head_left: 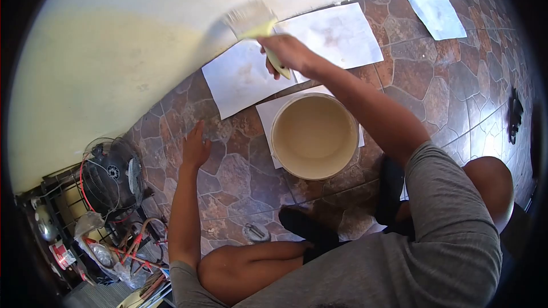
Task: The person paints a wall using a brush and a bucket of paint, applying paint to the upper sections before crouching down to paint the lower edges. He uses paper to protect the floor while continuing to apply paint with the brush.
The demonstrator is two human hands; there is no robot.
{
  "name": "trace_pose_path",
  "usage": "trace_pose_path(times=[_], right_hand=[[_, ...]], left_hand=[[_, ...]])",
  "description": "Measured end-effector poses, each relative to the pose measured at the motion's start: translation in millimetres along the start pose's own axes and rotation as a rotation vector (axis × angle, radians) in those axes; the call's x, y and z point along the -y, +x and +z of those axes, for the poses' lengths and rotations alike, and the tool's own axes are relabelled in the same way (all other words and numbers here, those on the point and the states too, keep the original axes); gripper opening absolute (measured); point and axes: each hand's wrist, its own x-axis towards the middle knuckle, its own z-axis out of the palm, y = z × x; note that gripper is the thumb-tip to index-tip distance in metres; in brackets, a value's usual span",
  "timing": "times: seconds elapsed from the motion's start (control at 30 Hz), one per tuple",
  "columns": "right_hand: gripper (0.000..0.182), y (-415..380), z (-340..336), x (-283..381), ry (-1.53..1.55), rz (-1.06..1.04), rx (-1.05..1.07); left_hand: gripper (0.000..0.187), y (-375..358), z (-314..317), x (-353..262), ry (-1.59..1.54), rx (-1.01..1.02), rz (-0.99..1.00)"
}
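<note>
My right hand (pixel 283 53) is wrapped round the yellow handle of a wide paintbrush (pixel 260 29). The pale bristles, smeared by motion, overlap the lower part of the wall (pixel 142 51). A large round bucket (pixel 274 137) with cream-coloured paint in it stands below my right forearm. White paper sheets (pixel 231 88) lie along the foot of the wall, beneath the brush, and another is partly under the bucket. To the left of the bucket, my left hand (pixel 196 147) reaches out over the stone-patterned floor with its fingers stretched and nothing in it.
At the left, a black fan (pixel 112 172) stands by the wall beside a wire rack (pixel 68 198) and a heap of cables and plastic bags. A small round grey object (pixel 256 233) sits on the floor near my leg. Another paper sheet (pixel 436 16) lies at the far right.
</note>
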Motion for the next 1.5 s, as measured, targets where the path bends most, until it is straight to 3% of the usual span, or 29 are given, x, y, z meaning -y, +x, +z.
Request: trace_pose_path(times=[0.1,0.37,0.5,0.53,0.6,0.73,0.77,0.87,0.93,0.97,1.0,1.1,1.17,1.33,1.4,1.43,1.47,1.5], right_hand=[[0.041,28,-11,-41,0.037,0.132,-0.024],[0.022,60,-36,-40,0.183,0.342,0.111],[0.026,72,-28,-49,0.209,0.344,0.016],[0.026,76,-25,-45,0.210,0.269,0.000],[0.026,77,-15,-34,0.235,0.192,-0.021],[0.035,28,0,13,0.080,-0.041,0.039],[0.038,18,-1,18,-0.026,-0.149,0.081],[0.045,14,-12,-4,-0.129,-0.127,0.165],[0.042,30,-17,-39,-0.144,-0.113,0.146],[0.040,38,-17,-54,-0.057,0.009,0.104],[0.039,44,-18,-66,0.029,0.137,0.058],[0.035,70,-26,-84,0.148,0.140,0.027],[0.034,71,-19,-61,0.171,0.098,0.023],[0.035,30,-7,15,0.176,-0.077,0.088],[0.039,15,-8,21,-0.192,-0.215,0.151],[0.036,30,-10,-4,-0.473,-0.473,0.014],[0.036,36,-17,-18,-0.474,-0.478,0.007],[0.037,40,-24,-30,-0.700,-0.514,0.025]], left_hand=[[0.066,-10,-9,3,-0.058,-0.055,-0.022],[0.064,-47,-26,20,0.026,-0.144,0.001],[0.057,-79,-90,9,0.018,0.039,0.048],[0.055,-91,-119,0,0.023,0.142,0.014],[0.052,-117,-179,-56,0.022,0.155,-0.027],[0.050,-172,-255,-183,0.120,0.074,0.107],[0.050,-184,-258,-201,0.118,0.078,0.096],[0.050,-203,-240,-236,-0.162,0.149,0.173],[0.050,-205,-212,-236,-0.422,0.321,0.116],[0.050,-212,-209,-234,-0.184,0.425,-0.060],[0.050,-214,-206,-231,-0.188,0.424,-0.074],[0.051,-212,-200,-220,-0.073,0.391,-0.195],[0.051,-205,-194,-217,-0.317,0.387,-0.086],[0.053,-194,-173,-199,-0.258,0.463,-0.145],[0.053,-190,-168,-193,-0.229,0.503,-0.198],[0.054,-187,-166,-191,-0.222,0.518,-0.214],[0.054,-185,-165,-189,-0.214,0.534,-0.232],[0.054,-183,-165,-188,-0.210,0.529,-0.229]])
